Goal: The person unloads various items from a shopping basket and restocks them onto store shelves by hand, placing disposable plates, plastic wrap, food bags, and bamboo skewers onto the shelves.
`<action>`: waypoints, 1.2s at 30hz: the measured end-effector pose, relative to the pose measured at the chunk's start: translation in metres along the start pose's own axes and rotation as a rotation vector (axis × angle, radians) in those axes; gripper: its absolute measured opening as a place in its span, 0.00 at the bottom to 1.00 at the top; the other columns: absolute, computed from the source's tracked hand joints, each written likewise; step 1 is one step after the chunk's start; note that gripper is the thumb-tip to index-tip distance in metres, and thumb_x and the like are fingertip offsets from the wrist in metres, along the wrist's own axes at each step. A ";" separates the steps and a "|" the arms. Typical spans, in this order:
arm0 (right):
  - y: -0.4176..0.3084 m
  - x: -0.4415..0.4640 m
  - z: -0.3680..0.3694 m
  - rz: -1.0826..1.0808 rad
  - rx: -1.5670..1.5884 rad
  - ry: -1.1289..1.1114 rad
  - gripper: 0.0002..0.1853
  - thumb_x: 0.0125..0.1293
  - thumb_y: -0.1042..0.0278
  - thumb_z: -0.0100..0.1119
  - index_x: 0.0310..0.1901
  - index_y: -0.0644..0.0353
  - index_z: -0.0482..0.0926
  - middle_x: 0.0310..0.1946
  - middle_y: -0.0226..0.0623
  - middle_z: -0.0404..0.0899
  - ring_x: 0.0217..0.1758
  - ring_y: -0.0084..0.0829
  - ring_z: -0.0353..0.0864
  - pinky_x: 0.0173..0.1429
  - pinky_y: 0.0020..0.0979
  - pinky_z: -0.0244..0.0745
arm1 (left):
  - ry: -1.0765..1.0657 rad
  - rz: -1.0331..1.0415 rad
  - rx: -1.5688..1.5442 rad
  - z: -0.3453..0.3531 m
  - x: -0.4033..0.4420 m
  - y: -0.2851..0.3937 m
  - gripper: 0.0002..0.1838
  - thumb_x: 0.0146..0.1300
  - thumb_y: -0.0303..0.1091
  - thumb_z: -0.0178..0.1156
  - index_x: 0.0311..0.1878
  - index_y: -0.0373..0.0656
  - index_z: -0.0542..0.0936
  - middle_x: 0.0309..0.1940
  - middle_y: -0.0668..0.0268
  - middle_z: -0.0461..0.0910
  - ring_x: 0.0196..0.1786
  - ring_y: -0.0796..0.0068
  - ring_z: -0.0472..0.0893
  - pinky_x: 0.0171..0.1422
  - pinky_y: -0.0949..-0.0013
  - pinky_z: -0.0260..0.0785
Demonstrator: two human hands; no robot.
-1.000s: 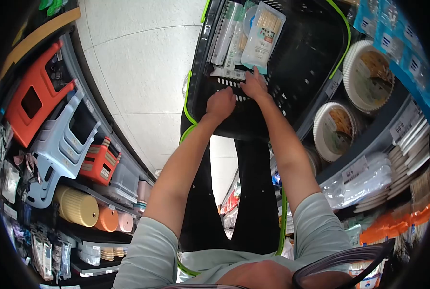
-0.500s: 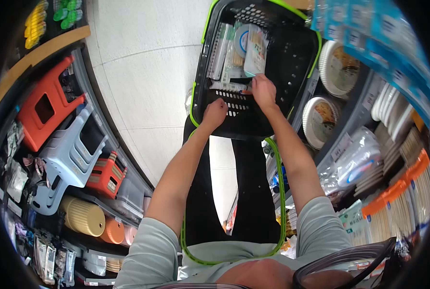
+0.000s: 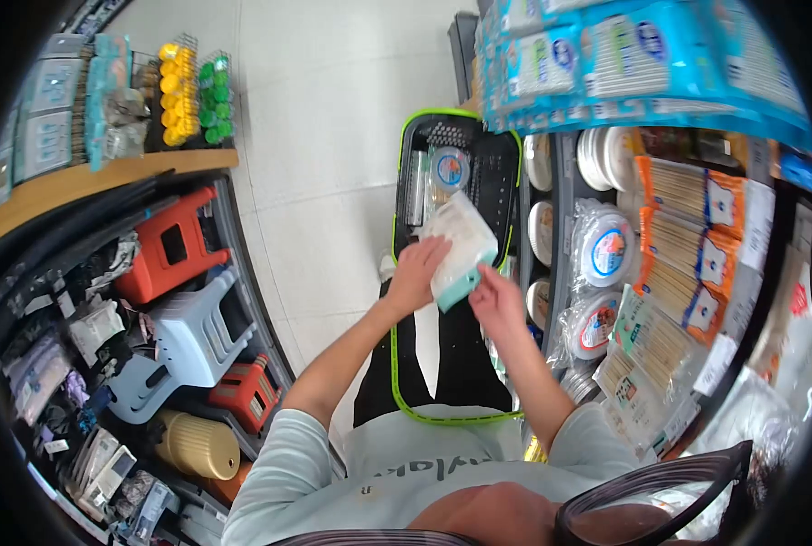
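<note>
Above the near part of the black shopping basket [image 3: 502,187], I hold a flat white package with a teal end [image 3: 463,238]. My left hand [image 3: 419,273] grips its left side, the fingers lying across its face. At its lower right corner, by the teal end, my right hand [image 3: 500,302] pinches the edge. In the basket are a round pack with a blue and orange label [image 3: 450,169] and a long clear pack [image 3: 418,187] along the left wall. The held package hides part of the basket's contents.
A shelf at right holds orange-topped packs of sticks [image 3: 679,232], round wrapped packs [image 3: 606,250] and hanging blue packs [image 3: 624,55]. At left stand a red stool [image 3: 174,241], a light blue stool [image 3: 197,332] and a beige bin [image 3: 197,444]. Pale tiled floor [image 3: 306,164] lies between.
The white package has come up out of the basket toward me, now in both hands. My left hand has moved from the basket's near side onto it. The view takes in more shelving.
</note>
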State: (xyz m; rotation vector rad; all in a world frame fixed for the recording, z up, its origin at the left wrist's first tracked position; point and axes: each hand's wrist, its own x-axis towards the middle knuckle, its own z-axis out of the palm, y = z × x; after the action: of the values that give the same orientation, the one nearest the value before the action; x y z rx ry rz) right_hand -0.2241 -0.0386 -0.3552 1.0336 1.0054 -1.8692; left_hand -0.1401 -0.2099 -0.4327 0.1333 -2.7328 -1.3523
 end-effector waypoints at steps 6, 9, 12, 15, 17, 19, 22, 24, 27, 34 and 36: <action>-0.010 -0.161 0.040 -0.267 -0.082 -0.227 0.08 0.69 0.71 0.59 0.45 0.64 0.80 0.38 0.33 0.81 0.41 0.23 0.77 0.47 0.26 0.70 | 0.183 0.016 -0.235 -0.086 -0.007 0.114 0.23 0.57 0.32 0.66 0.57 0.41 0.79 0.52 0.57 0.82 0.57 0.58 0.80 0.64 0.58 0.67; -0.028 -0.207 0.047 -0.760 -0.552 -0.118 0.17 0.65 0.74 0.62 0.55 0.65 0.76 0.52 0.38 0.79 0.52 0.26 0.75 0.58 0.30 0.69 | 0.001 -0.416 -0.895 -0.108 -0.010 0.164 0.17 0.69 0.33 0.61 0.57 0.36 0.78 0.50 0.63 0.84 0.51 0.75 0.81 0.58 0.67 0.72; -0.054 -0.235 0.043 -1.084 -0.915 0.077 0.33 0.60 0.74 0.66 0.67 0.64 0.65 0.66 0.43 0.69 0.69 0.34 0.67 0.71 0.37 0.61 | -0.102 -0.459 -0.993 -0.131 -0.005 0.201 0.17 0.71 0.34 0.60 0.58 0.35 0.78 0.51 0.63 0.83 0.52 0.75 0.81 0.59 0.67 0.72; -0.069 -0.255 0.039 -0.969 -0.710 -0.079 0.34 0.61 0.71 0.67 0.68 0.65 0.65 0.62 0.45 0.73 0.66 0.34 0.71 0.69 0.37 0.64 | -0.206 -0.458 -1.079 -0.147 0.007 0.245 0.18 0.74 0.39 0.55 0.58 0.35 0.77 0.51 0.63 0.83 0.52 0.76 0.80 0.59 0.68 0.72; -0.080 -0.267 0.030 -0.893 -0.642 -0.139 0.32 0.62 0.70 0.68 0.66 0.66 0.67 0.59 0.44 0.76 0.61 0.33 0.76 0.65 0.35 0.70 | -0.346 -0.450 -1.150 -0.145 0.010 0.269 0.21 0.77 0.42 0.50 0.59 0.35 0.77 0.50 0.65 0.83 0.51 0.78 0.80 0.57 0.69 0.73; -0.088 -0.272 0.010 -0.759 -0.324 -0.014 0.19 0.65 0.71 0.65 0.56 0.67 0.76 0.49 0.39 0.82 0.49 0.28 0.82 0.54 0.29 0.76 | -0.449 -0.384 -1.071 -0.144 0.018 0.291 0.21 0.77 0.42 0.49 0.60 0.34 0.76 0.50 0.64 0.83 0.51 0.78 0.80 0.58 0.69 0.72; -0.114 -0.301 -0.012 -0.831 -0.255 -0.096 0.10 0.68 0.71 0.63 0.47 0.68 0.81 0.42 0.37 0.84 0.42 0.26 0.83 0.48 0.28 0.77 | -0.529 -0.239 -1.027 -0.125 0.013 0.316 0.20 0.77 0.41 0.48 0.60 0.34 0.76 0.49 0.65 0.83 0.50 0.78 0.79 0.57 0.70 0.72; -0.123 -0.306 -0.040 -0.870 -0.279 -0.078 0.10 0.70 0.70 0.60 0.47 0.68 0.80 0.43 0.39 0.84 0.43 0.28 0.84 0.49 0.30 0.79 | -0.576 -0.144 -0.824 -0.110 0.013 0.327 0.21 0.76 0.44 0.51 0.58 0.37 0.78 0.48 0.67 0.84 0.46 0.77 0.80 0.54 0.68 0.73; -0.124 -0.317 -0.068 -0.950 -0.255 -0.044 0.10 0.73 0.69 0.56 0.48 0.68 0.79 0.44 0.41 0.84 0.45 0.31 0.85 0.51 0.33 0.80 | -0.603 -0.185 -0.849 -0.091 0.007 0.352 0.20 0.74 0.41 0.54 0.61 0.37 0.76 0.49 0.66 0.83 0.46 0.78 0.80 0.53 0.69 0.73; -0.122 -0.335 -0.112 -0.973 0.028 0.035 0.12 0.75 0.64 0.56 0.48 0.66 0.79 0.45 0.41 0.84 0.45 0.33 0.85 0.53 0.35 0.79 | -0.445 -0.168 -0.995 -0.047 0.010 0.415 0.19 0.73 0.40 0.57 0.60 0.37 0.77 0.44 0.67 0.83 0.44 0.82 0.80 0.47 0.72 0.75; -0.124 -0.338 -0.123 -0.978 0.042 0.031 0.14 0.76 0.62 0.54 0.49 0.66 0.78 0.46 0.42 0.84 0.47 0.33 0.85 0.54 0.36 0.79 | -0.500 -0.294 -1.003 -0.041 0.021 0.427 0.19 0.74 0.41 0.56 0.58 0.37 0.78 0.41 0.68 0.84 0.42 0.82 0.80 0.46 0.73 0.76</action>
State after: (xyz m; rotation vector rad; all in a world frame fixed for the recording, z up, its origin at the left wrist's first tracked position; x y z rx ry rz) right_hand -0.1672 0.2004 -0.0644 0.6090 1.6842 -2.6344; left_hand -0.1723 0.0131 -0.0672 0.1275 -1.9881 -2.9671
